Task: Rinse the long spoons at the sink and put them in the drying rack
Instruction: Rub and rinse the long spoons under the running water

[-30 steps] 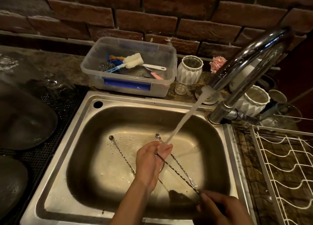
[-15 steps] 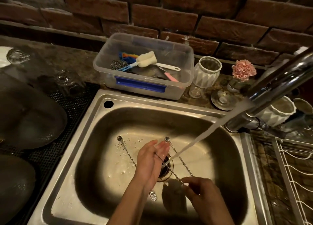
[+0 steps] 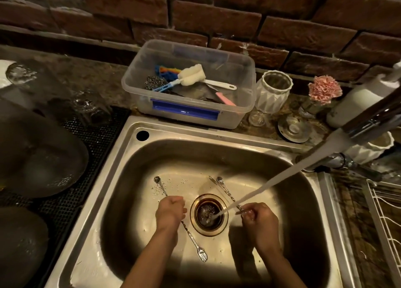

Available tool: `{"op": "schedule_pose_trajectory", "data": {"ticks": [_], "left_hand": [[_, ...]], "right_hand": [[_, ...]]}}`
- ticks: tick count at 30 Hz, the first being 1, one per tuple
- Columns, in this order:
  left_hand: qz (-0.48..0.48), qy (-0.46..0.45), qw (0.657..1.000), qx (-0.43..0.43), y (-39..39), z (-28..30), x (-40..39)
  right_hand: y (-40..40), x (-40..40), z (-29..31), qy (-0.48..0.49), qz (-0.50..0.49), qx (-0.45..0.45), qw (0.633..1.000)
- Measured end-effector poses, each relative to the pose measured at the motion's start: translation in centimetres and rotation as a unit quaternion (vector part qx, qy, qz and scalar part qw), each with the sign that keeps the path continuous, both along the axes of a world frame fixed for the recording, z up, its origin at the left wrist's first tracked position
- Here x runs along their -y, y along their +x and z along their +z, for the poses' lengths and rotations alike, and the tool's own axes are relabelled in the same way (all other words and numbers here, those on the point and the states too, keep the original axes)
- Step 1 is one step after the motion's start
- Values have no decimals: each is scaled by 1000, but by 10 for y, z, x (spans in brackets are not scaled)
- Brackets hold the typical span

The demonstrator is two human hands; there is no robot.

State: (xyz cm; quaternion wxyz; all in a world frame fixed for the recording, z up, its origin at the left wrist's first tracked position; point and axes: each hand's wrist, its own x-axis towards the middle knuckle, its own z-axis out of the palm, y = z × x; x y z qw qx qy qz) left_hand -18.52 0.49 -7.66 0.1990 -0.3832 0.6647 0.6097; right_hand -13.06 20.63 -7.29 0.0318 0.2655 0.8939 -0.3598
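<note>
Rinsing step: the right hand (image 3: 259,219) pinches one long spoon (image 3: 225,189) under the water stream (image 3: 271,183); the left hand (image 3: 170,211) is fisted around another spoon (image 3: 193,240). Next, carry them to the drying rack (image 3: 386,214).

Dark red brick wall (image 3: 217,16) with pale mortar lines, narrow ledge (image 3: 65,35) along its foot, mottled brown stone countertop (image 3: 97,79) below, black mesh mat (image 3: 95,140) at left (partly in shadow), dim warm light brightest at centre

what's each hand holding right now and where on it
Left hand grips one long spoon mid-shaft. Right hand holds two spoons by their handle ends.
</note>
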Motion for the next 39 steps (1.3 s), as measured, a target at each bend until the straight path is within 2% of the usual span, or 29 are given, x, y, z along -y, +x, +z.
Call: {"op": "schedule_pose_trajectory", "data": {"ticks": [4, 10, 14, 16, 17, 20, 22, 24, 26, 28, 32, 36, 39], "left_hand": [[-28, -92, 995, 23, -2, -16, 15], [-182, -221, 958, 34, -7, -26, 12], [-212, -250, 944, 37, -12, -29, 15], [-194, -228, 953, 46, -14, -29, 18], [-179, -212, 960, 44, -14, -29, 19], [-120, -156, 980, 11, -6, -29, 18], [-90, -96, 991, -5, -2, -27, 18], [-81, -42, 996, -22, -2, -26, 16], [-88, -8, 995, -45, -2, -24, 11], [-90, 23, 993, -69, 1, -18, 4], [-54, 103, 987, -109, 11, -3, -11], [-18, 186, 976, -115, 18, 11, -24], [-3, 215, 970, -117, 23, 20, -33]], "right_hand": [[-3, -8, -15, 30, 6, 21, 999], [-4, -11, -24, 41, 24, 61, 997], [-5, -10, -23, 68, 43, 90, 993], [-8, -4, -16, 77, 45, 95, 991], [-9, 1, -12, 52, 36, 78, 995], [-12, 19, -1, -124, -8, 23, 992], [-16, 30, 2, -250, -28, 22, 968], [-23, 41, 6, -371, -49, 30, 927], [-26, 49, 9, -432, -64, 30, 899], [-24, 53, 9, -447, -58, 24, 892], [-11, 52, 13, -415, -13, 72, 907], [1, 59, 27, -496, -15, 133, 858], [7, 52, 40, -462, -2, 108, 880]]}}
